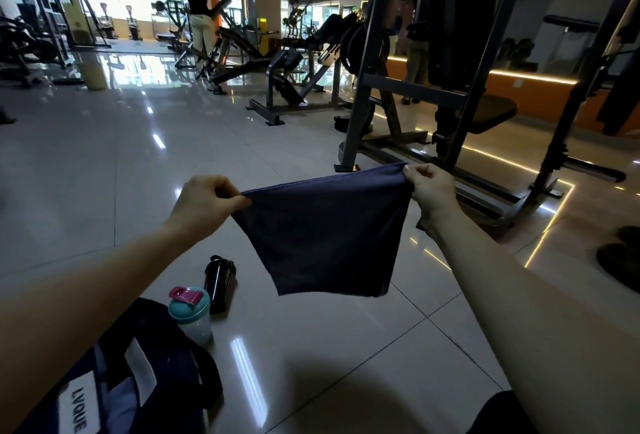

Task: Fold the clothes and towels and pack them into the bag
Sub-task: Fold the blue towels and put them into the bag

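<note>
A dark blue towel [322, 233] hangs in the air in front of me, stretched by its top edge and folded over so its lower edge hangs above the floor. My left hand [204, 200] pinches the top left corner. My right hand [431, 189] pinches the top right corner. A dark navy bag [138, 371] with a white label sits open on the floor at the lower left, under my left forearm.
Two shaker bottles stand on the tiled floor by the bag: a teal-lidded one [190, 314] and a black one [219, 283]. A weight machine frame [446, 94] stands just beyond the towel on the right. People and gym machines are farther back.
</note>
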A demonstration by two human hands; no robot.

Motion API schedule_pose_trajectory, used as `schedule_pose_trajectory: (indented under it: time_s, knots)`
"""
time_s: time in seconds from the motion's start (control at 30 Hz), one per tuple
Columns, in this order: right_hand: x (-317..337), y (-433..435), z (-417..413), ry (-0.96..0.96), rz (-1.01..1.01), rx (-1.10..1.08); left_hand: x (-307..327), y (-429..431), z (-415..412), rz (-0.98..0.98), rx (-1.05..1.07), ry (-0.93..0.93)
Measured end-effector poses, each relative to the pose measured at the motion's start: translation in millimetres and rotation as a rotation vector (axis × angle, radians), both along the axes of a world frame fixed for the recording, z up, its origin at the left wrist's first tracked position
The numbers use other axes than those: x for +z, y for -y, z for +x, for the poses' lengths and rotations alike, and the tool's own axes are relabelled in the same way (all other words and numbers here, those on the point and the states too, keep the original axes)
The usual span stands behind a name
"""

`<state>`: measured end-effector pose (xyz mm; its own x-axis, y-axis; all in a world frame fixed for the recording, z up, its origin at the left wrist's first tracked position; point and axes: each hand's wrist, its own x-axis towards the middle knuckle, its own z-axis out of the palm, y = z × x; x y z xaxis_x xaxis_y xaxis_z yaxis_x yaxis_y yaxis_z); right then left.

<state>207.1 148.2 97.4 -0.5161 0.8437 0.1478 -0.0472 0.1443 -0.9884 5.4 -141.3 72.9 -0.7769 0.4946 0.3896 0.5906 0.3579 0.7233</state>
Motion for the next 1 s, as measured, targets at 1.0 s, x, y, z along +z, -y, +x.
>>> schedule_pose_trajectory:
  time_s: [1.0]
  knots:
    - [-6, 2, 7, 0.347, -0.095, 0.249, -3, 18, -18, -0.038, 0.017, 0.292]
